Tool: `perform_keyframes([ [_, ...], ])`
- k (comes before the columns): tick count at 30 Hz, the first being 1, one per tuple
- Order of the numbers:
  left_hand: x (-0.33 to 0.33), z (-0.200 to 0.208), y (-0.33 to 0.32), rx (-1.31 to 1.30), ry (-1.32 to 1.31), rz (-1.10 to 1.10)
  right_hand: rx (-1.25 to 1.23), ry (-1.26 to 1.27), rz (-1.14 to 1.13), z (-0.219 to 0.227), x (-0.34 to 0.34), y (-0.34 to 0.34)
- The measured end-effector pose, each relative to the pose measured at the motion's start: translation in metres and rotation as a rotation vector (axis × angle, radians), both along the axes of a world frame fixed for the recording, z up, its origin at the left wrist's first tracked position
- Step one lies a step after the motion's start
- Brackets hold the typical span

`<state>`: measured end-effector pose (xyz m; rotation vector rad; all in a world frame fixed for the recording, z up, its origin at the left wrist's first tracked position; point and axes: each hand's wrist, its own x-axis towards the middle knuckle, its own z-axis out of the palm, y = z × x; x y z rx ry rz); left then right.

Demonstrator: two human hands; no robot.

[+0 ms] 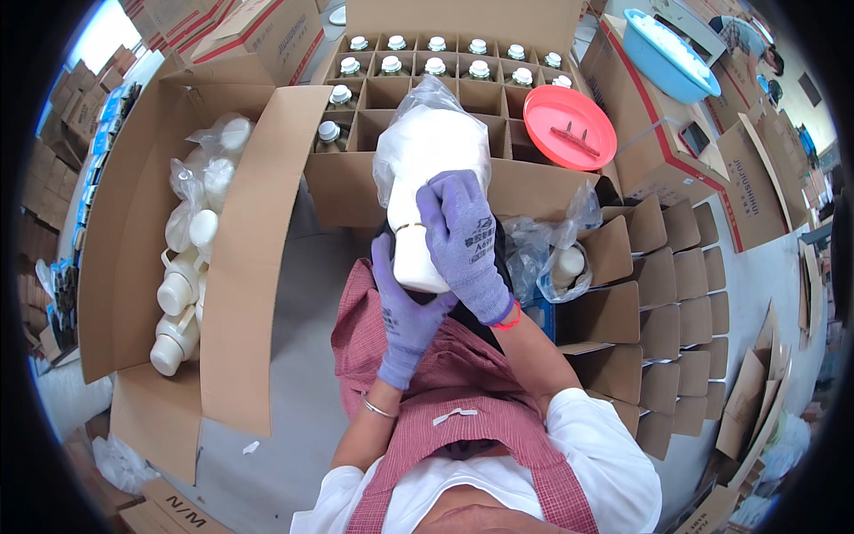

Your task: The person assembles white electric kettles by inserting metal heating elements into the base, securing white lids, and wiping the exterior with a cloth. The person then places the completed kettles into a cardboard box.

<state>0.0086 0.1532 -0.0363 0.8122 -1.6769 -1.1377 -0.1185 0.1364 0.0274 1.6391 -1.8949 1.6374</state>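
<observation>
In front of my chest is a bulky white container [440, 147], tilted, its far end partly covered by a clear plastic bag [387, 169]. A dark seam crosses it near its narrower near end. My left hand [405, 311], in a purple glove, cups that near end from the left and below. From the right, my gloved right hand [464, 245] wraps over its side with bent fingers. Just beyond stands an open carton [347, 191] with cardboard compartments. Several white-capped bottles [436, 67] fill its far rows and left side; the container hides some nearer compartments.
An open box [236, 294] at left holds several white handled jugs [178, 294]. Cardboard dividers [658, 303] and a bagged white piece [567, 262] lie at right. A red round tray [592, 107] rests on the carton. Behind it is a blue basin [672, 67]; a person [747, 40] is farther off.
</observation>
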Motion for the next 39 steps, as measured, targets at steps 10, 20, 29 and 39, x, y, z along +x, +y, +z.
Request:
perform_keyframes([
  [10, -0.012, 0.032, -0.083, 0.781, 0.404, -0.129, 0.385, -0.214, 0.218, -0.072, -0.025, 0.052],
  [20, -0.021, 0.075, -0.112, -0.385, -0.193, -0.201, 0.032, -0.577, 0.664, 0.076, -0.032, 0.037],
  [29, -0.055, 0.057, -0.079, 0.137, -0.105, -0.960, 0.711, 0.275, 0.014, 0.043, -0.167, 0.134],
  [39, -0.169, -0.040, 0.023, -0.065, -0.166, -1.282, 0.690, 0.053, -0.345, -0.102, -0.172, 0.311],
])
